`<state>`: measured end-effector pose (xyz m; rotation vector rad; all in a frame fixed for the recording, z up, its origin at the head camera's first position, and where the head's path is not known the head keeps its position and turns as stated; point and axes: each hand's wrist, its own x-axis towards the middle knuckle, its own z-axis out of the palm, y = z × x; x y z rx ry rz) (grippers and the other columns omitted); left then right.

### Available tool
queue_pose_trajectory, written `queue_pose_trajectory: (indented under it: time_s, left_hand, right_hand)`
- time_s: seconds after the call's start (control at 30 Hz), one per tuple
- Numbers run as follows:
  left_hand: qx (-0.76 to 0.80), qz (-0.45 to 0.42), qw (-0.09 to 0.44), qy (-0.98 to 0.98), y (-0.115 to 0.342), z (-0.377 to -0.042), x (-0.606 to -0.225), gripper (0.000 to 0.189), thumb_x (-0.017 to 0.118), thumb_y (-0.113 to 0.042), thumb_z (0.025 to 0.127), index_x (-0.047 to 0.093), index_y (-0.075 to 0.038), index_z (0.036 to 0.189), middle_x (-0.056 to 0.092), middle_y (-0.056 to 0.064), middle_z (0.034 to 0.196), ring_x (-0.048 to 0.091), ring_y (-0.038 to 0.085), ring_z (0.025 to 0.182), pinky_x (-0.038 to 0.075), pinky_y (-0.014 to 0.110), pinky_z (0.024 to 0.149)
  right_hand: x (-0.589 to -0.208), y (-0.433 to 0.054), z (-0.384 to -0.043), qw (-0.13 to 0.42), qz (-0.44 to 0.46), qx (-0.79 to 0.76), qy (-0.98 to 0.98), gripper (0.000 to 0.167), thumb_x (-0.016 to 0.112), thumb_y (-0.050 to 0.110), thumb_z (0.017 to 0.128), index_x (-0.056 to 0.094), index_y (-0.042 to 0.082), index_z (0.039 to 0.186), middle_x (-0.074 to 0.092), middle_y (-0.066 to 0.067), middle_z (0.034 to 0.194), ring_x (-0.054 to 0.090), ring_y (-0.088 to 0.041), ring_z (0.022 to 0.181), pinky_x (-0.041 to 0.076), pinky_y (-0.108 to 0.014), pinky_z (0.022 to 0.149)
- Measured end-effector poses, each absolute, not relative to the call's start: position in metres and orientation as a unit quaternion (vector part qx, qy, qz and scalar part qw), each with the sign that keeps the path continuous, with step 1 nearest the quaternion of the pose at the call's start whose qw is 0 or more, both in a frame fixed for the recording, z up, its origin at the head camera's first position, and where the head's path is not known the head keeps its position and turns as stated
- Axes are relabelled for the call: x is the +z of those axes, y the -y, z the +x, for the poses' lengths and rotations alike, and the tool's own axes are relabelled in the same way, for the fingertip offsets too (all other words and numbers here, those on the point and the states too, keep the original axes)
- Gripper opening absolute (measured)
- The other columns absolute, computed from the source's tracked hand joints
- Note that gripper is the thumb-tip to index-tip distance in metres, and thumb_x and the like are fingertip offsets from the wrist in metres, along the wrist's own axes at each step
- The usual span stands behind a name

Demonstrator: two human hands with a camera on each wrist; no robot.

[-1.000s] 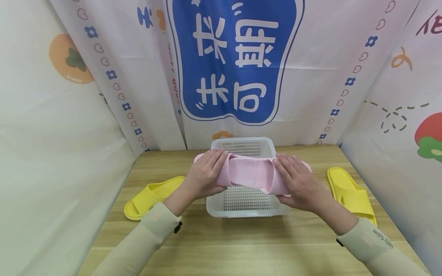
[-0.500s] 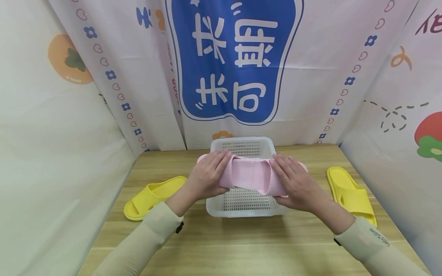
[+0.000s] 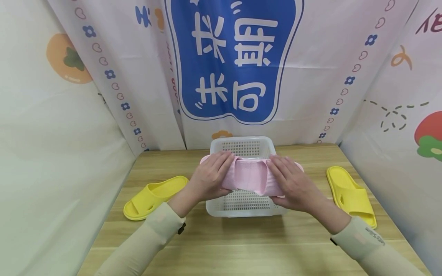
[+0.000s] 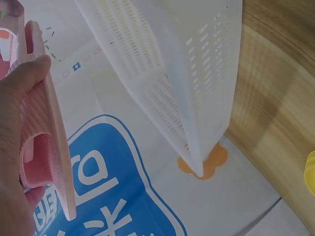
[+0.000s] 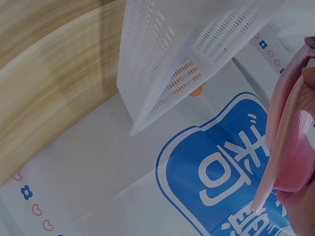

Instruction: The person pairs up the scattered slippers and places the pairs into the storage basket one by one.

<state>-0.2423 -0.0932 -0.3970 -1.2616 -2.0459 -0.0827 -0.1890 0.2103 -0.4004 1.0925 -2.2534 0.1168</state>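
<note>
i have left hand (image 3: 211, 174) and right hand (image 3: 293, 184) gripping the pink slippers' (image 3: 251, 174) opposite ends, long axis crosswise above the basket (image 3: 245, 213).

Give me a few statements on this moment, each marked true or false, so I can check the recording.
1. The left hand and right hand both grip the pink slippers. True.
2. A left yellow slipper and a right yellow slipper flank the white basket. True.
3. The pink slippers lie inside the basket. False: they are held up, apart from it.
4. The basket has solid walls. False: its walls are perforated.
5. The table has wood grain. True.
</note>
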Motion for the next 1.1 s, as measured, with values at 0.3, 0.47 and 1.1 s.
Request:
queue_pose_trajectory:
  time_s: [0.3, 0.47, 1.1]
  left_hand:
    - [-0.032, -0.493, 0.361, 0.791, 0.089, -0.24, -0.397, 0.101, 0.081, -0.053, 0.063, 0.044, 0.005, 0.137, 0.053, 0.02, 0.135, 0.05, 0.035, 0.124, 0.037, 0.044, 0.108]
    - [-0.032, -0.495, 0.357, 0.791, 0.087, -0.238, -0.398, 0.101, 0.081, -0.054, 0.062, 0.045, 0.005, 0.137, 0.053, 0.021, 0.134, 0.05, 0.035, 0.123, 0.036, 0.043, 0.109]
    - [-0.024, -0.493, 0.361, 0.791, 0.082, -0.237, -0.4, 0.1, 0.079, -0.055, 0.064, 0.045, 0.005, 0.136, 0.054, 0.02, 0.132, 0.05, 0.033, 0.122, 0.036, 0.042, 0.109]
  right_hand:
    - [-0.4, -0.207, -0.188, 0.307, 0.414, 0.045, 0.856, 0.103, 0.083, 0.038, 0.064, 0.034, -0.006, 0.142, 0.041, -0.026, 0.142, 0.037, -0.04, 0.131, 0.027, -0.054, 0.111]
    - [-0.4, -0.204, -0.188, 0.309, 0.419, 0.05, 0.852, 0.102, 0.083, 0.038, 0.063, 0.035, -0.007, 0.142, 0.042, -0.026, 0.142, 0.038, -0.04, 0.131, 0.029, -0.056, 0.11]
    - [-0.401, -0.199, -0.189, 0.314, 0.422, 0.055, 0.849, 0.104, 0.084, 0.038, 0.062, 0.035, -0.006, 0.142, 0.043, -0.026, 0.141, 0.039, -0.04, 0.13, 0.032, -0.057, 0.108]
